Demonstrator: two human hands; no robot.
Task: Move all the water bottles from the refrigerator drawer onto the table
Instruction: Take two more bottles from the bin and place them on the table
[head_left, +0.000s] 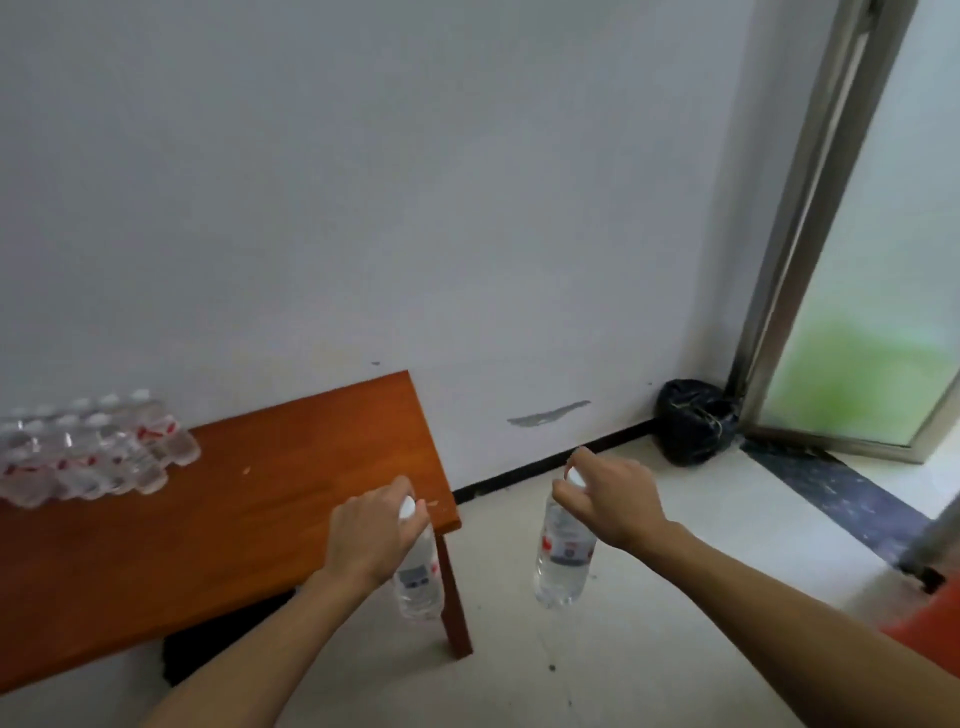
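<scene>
At the lower centre of the frame, the left hand (374, 535) pinches the left bottle (418, 577) by its white cap, and the bottle hangs just off the right corner of the counter (260, 493). To its right, the right hand (608, 499) pinches the right bottle (563, 561) the same way, above the pale floor (649, 597). A cluster of bottles (88, 452) sits at the counter's left end, near the wall. At the right, a black bag (693, 428) sits in the corner.
</scene>
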